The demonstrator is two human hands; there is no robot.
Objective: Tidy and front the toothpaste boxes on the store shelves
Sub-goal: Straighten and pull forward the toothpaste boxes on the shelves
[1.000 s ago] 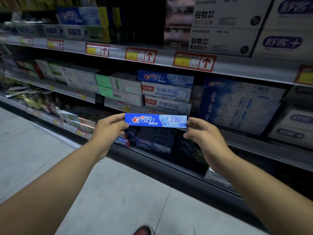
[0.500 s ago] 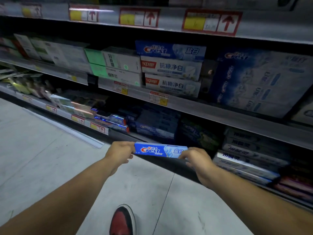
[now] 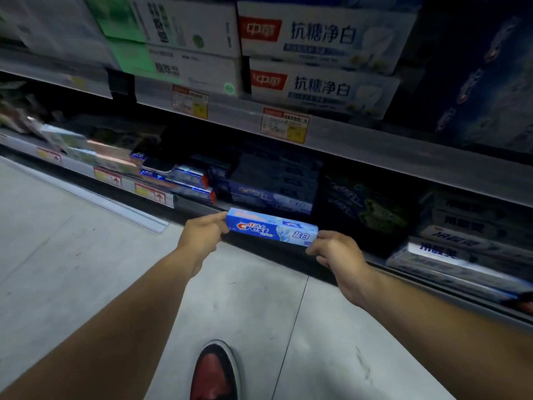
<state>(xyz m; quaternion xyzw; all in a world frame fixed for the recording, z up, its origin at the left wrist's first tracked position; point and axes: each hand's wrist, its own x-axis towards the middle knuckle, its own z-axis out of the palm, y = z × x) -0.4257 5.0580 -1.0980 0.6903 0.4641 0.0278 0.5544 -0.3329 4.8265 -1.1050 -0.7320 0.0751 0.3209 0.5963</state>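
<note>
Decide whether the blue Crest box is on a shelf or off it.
Off the shelf. The Crest box is held lengthwise in front of the lowest shelf, left hand gripping one end, right hand the other.

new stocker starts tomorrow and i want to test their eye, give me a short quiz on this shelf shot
1. True or false: the left grip and the right grip each hold one end of the blue Crest box.
2. The box is held level with: A the white boxes with red logos, B the lowest shelf, C the floor.
3. What colour is the shoe at the bottom of the view?

Key: 1 true; 2 B; 3 red.
</note>
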